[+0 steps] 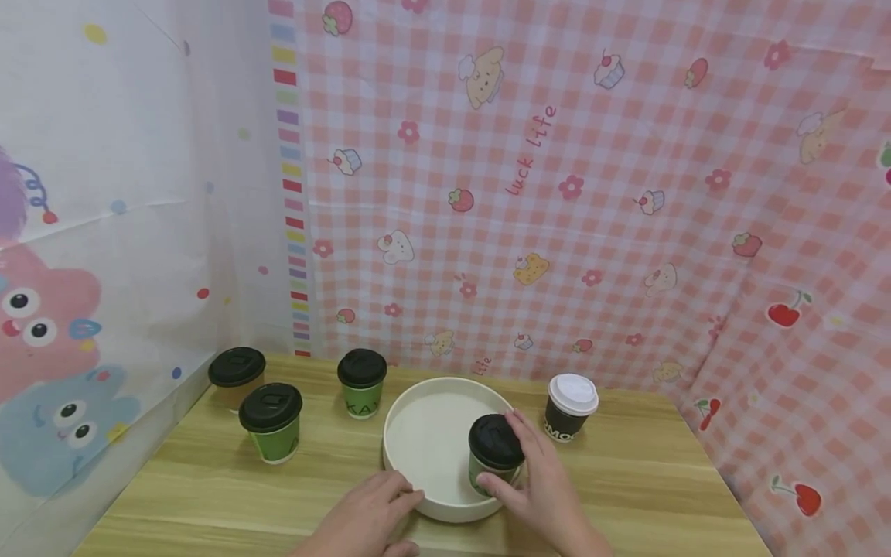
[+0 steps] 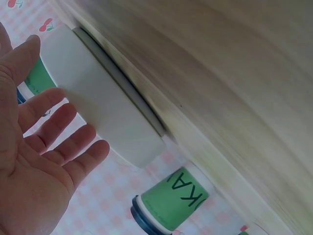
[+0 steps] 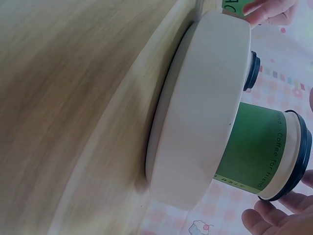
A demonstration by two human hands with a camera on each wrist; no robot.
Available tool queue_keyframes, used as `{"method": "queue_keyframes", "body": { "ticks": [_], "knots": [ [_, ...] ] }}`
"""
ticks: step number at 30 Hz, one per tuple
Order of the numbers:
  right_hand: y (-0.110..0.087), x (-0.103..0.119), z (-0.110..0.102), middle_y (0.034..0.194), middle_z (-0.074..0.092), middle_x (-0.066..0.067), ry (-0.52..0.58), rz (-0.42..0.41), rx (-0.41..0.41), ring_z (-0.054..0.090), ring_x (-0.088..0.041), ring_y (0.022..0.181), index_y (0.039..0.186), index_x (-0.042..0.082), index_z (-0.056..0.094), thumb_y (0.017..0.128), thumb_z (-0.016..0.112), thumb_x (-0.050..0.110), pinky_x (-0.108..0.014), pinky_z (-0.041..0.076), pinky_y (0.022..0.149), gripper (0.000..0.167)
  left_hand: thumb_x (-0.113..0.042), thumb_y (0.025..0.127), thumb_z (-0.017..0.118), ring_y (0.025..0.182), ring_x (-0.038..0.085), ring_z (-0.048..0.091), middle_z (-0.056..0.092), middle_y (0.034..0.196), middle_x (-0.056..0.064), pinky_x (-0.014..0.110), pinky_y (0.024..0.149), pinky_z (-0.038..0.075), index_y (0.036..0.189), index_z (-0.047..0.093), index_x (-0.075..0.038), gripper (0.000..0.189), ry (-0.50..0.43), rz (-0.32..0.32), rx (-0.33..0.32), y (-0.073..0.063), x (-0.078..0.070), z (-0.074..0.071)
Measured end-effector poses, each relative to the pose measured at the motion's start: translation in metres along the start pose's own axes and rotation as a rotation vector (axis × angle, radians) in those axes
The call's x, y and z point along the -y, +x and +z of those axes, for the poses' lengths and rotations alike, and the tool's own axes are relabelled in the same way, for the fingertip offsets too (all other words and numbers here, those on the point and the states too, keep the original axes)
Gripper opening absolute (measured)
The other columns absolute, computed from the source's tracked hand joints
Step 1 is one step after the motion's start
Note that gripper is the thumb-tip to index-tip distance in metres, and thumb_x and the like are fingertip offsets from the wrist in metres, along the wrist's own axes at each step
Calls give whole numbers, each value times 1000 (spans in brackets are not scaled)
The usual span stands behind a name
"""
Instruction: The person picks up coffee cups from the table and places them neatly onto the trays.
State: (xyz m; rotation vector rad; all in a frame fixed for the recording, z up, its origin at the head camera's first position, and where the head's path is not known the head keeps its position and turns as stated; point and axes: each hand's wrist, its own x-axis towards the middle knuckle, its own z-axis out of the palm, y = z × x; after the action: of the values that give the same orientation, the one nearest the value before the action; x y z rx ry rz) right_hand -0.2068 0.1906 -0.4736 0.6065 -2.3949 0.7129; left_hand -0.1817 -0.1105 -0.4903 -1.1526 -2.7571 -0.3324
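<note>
"Green coffee cup (image 1: 493, 449), where is it in the head view?"

"Inside the round white tray (image 1: 428, 437), near its right edge; the right hand (image 1: 546, 483) holds it, thumb and fingers curved around."

"And the left wrist view?"

"The left hand (image 2: 34, 186) has its fingers slightly spread, touching the tray's wall, gripping nothing."

"Right wrist view?"

"Right fingertips are at the cup's black lid (image 3: 301, 156)."

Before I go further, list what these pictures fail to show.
Head view: part of the brown cup, behind the nearer green cup.
Head view: inside the held cup, covered by its black lid.
Right wrist view: that cup's base, behind the dish.
Right wrist view: much of the right hand, cut off by the edge.
</note>
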Motion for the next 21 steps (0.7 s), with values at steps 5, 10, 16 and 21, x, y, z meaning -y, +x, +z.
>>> {"method": "queue_keyframes", "body": {
  "ticks": [5,10,16,21],
  "knots": [
    [-4,-5,-3,155,57,-24,-8,-6,-17,59,-45,140,154,0,52,78,97,38,-63,53,109,96,-51,94,79,108,10,58,64,118,-5,31,95,56,136,72,-15,56,59,31,-27,2,-2,3],
    [-9,-8,-9,153,59,-23,-19,-22,-26,60,-45,138,152,-3,53,76,97,36,-63,53,107,96,-53,94,78,108,10,58,63,117,-5,31,95,56,136,72,-16,56,100,42,-35,3,-4,4],
    [-18,-15,-18,157,56,-21,-41,40,28,58,-44,141,155,2,51,78,96,37,-62,51,111,96,-56,93,78,104,10,57,63,114,-6,29,90,55,134,72,-16,57,133,70,-56,4,-7,6],
    [-25,-25,-27,157,56,-22,-48,71,54,59,-46,139,154,2,51,78,96,37,-65,52,108,95,-53,93,78,101,9,55,62,111,-7,26,86,54,133,72,-17,54,147,87,-69,5,-9,8]
  ]
}}
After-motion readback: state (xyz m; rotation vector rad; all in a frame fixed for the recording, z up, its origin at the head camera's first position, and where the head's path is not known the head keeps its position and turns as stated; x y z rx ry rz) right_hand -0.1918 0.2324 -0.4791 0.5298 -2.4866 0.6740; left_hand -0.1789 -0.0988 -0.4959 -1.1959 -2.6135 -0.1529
